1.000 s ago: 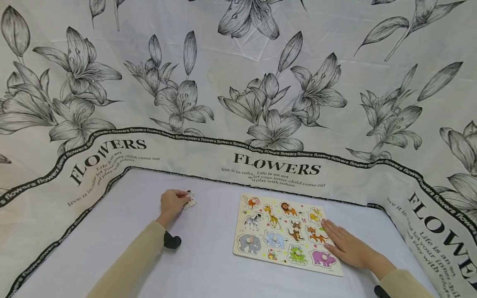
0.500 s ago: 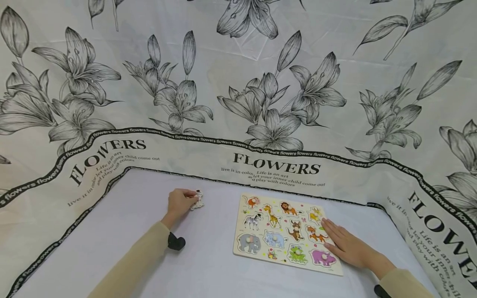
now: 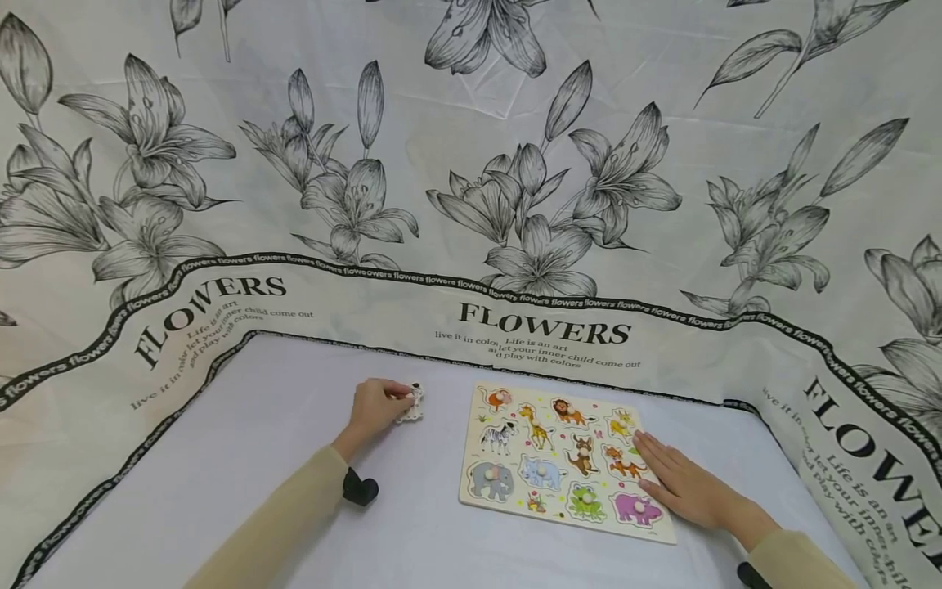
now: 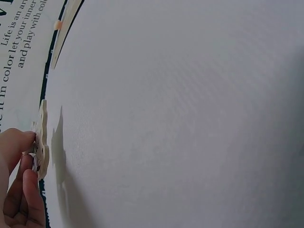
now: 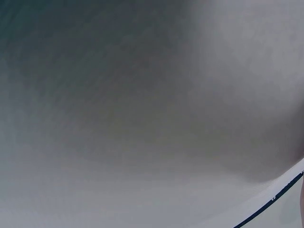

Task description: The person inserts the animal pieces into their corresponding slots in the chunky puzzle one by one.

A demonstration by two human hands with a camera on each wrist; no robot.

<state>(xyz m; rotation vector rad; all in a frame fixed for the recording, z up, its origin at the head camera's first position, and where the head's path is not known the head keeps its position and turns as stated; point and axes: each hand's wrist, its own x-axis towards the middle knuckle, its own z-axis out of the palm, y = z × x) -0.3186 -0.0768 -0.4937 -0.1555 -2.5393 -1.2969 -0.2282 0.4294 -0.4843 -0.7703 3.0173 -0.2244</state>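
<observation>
In the head view my left hand (image 3: 377, 409) pinches a small white puzzle piece (image 3: 417, 404) with dark markings, left of a wooden animal puzzle board (image 3: 567, 530). From the left wrist, the puzzle piece (image 4: 43, 140) appears edge-on between thumb and fingers, raised off the white surface with its shadow beside it. My right hand (image 3: 688, 483) lies with extended fingers on the board's right edge. Animal pictures cover the board, among them a zebra (image 3: 499, 439), an elephant (image 3: 491, 481), a frog (image 3: 586, 501) and a purple hippo (image 3: 637, 509). Several bear round knobs.
A white cloth (image 3: 294, 409) covers the table. Its black-edged border reads FLOWERS (image 3: 545, 324), and behind it rises a backdrop with lily drawings (image 3: 540, 254). The right wrist view holds mostly blurred, shadowed white cloth (image 5: 118, 190).
My left hand has carried the puzzle piece rightward, closer to the board. The right hand and the board have stayed in place.
</observation>
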